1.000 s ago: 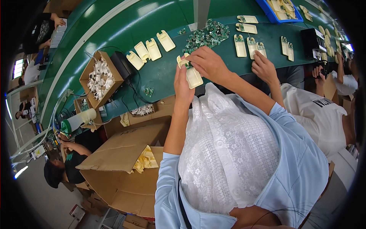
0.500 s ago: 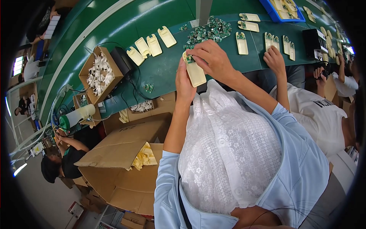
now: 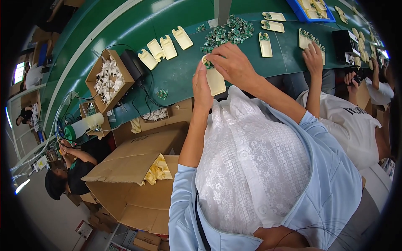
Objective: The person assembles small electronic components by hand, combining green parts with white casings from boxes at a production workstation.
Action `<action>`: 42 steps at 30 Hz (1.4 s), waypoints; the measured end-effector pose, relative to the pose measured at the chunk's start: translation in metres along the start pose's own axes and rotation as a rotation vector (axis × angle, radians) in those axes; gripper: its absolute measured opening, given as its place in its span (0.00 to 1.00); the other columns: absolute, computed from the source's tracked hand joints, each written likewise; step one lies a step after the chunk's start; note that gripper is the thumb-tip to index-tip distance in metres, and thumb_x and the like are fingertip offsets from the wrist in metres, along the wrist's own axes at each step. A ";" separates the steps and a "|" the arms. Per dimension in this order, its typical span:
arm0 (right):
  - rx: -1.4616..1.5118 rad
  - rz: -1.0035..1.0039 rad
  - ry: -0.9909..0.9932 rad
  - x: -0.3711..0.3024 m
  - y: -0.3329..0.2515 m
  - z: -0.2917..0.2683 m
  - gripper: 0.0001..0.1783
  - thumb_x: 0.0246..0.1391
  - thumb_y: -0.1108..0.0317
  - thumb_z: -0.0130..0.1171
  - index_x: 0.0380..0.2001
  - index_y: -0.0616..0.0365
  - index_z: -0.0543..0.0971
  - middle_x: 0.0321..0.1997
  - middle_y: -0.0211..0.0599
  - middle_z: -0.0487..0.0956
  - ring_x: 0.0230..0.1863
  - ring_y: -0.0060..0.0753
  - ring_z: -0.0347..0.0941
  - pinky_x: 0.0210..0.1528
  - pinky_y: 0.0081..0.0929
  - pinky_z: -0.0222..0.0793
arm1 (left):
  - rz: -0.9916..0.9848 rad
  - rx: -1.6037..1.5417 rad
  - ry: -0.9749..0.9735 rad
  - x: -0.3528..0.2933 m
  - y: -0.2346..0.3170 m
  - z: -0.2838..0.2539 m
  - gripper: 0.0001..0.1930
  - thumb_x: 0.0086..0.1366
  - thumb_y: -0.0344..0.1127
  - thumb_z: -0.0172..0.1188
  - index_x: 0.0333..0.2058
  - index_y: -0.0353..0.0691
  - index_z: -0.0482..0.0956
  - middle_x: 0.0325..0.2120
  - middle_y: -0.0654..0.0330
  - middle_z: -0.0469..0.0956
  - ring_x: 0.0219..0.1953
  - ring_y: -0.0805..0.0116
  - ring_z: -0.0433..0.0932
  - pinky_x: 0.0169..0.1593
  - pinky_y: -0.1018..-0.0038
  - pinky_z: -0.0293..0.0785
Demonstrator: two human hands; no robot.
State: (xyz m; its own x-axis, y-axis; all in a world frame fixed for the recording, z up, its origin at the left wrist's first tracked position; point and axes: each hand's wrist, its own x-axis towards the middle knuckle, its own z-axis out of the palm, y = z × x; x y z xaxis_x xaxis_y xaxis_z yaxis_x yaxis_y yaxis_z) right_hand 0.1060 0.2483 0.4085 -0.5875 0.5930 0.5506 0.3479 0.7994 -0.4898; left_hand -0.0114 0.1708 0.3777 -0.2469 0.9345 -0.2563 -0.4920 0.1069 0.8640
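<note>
While the left hand [image 3: 202, 85] grips the cream plastic housing [image 3: 216, 80] by its edge above the green workbench [image 3: 176, 75], the right hand [image 3: 232, 62] pinches a small green circuit board [image 3: 207, 63] at the housing's top end. Seating it well likely means holding the housing steady and pressing the board in level, not tilted.

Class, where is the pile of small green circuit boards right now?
The pile of small green circuit boards lies on the green table at top centre of the head view, just beyond the right hand.
</note>
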 end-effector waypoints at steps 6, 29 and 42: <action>-0.014 -0.048 0.022 -0.001 -0.003 0.001 0.11 0.41 0.75 0.61 0.32 0.58 0.78 0.34 0.33 0.74 0.40 0.36 0.69 0.43 0.32 0.66 | 0.109 0.393 0.045 -0.005 0.010 0.004 0.20 0.72 0.40 0.39 0.54 0.33 0.69 0.41 0.61 0.75 0.41 0.77 0.73 0.43 0.79 0.70; 1.085 0.677 -0.056 -0.019 -0.010 0.016 0.18 0.60 0.72 0.50 0.54 0.61 0.72 0.46 0.31 0.77 0.43 0.17 0.72 0.46 0.17 0.69 | 0.107 0.141 0.153 -0.012 0.016 0.014 0.17 0.72 0.38 0.36 0.46 0.36 0.72 0.30 0.64 0.76 0.28 0.81 0.72 0.31 0.81 0.70; 1.201 0.754 -0.045 -0.008 -0.014 0.003 0.19 0.59 0.74 0.48 0.54 0.61 0.71 0.47 0.32 0.75 0.44 0.18 0.71 0.46 0.19 0.68 | 0.125 0.043 0.113 -0.014 0.016 0.023 0.19 0.73 0.42 0.35 0.52 0.36 0.68 0.38 0.61 0.75 0.37 0.78 0.73 0.40 0.80 0.71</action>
State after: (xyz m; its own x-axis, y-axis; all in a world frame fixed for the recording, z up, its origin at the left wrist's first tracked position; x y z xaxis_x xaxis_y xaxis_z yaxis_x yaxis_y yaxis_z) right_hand 0.1037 0.2322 0.4090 -0.5730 0.8125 -0.1075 -0.2262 -0.2829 -0.9321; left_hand 0.0032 0.1675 0.4051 -0.3978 0.8975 -0.1904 -0.4155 0.0088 0.9096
